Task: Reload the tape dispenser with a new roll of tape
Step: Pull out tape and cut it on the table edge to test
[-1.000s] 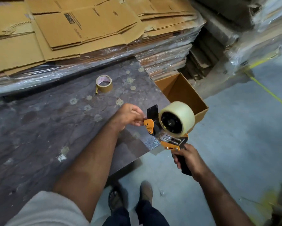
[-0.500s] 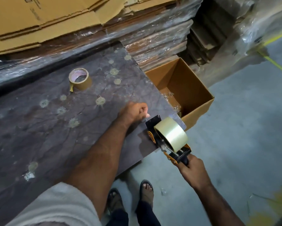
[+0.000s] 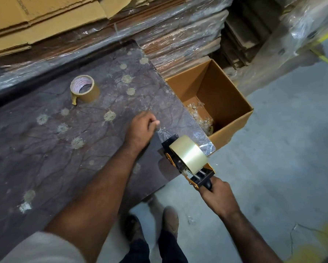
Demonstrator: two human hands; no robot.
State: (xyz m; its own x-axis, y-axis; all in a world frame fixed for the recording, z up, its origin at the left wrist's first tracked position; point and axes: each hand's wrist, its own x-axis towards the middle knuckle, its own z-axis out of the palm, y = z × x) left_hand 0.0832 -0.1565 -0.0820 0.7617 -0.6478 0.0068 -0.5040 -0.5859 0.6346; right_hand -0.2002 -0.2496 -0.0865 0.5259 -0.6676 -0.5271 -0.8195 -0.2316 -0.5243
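Observation:
An orange and black tape dispenser (image 3: 180, 164) carries a full roll of clear tape (image 3: 188, 155) on its spool. My right hand (image 3: 217, 196) grips its black handle, holding it over the table's corner. My left hand (image 3: 140, 130) is closed just beyond the dispenser's front, pinching the free end of clear tape (image 3: 164, 132) that runs from the fingers to the dispenser's black front plate. A nearly used-up brown tape roll (image 3: 84, 88) stands on the table to the far left.
The dark, stained table (image 3: 45, 149) ends at a corner under the dispenser. An open cardboard box (image 3: 225, 103) with crumpled tape scraps sits on the floor past that corner. Wrapped stacks of flat cardboard (image 3: 102, 35) lie behind. My feet stand on the grey floor.
The dispenser has swung from showing the roll's face to showing its edge and come lower over the table corner. My left hand has pulled away from it, drawing out tape.

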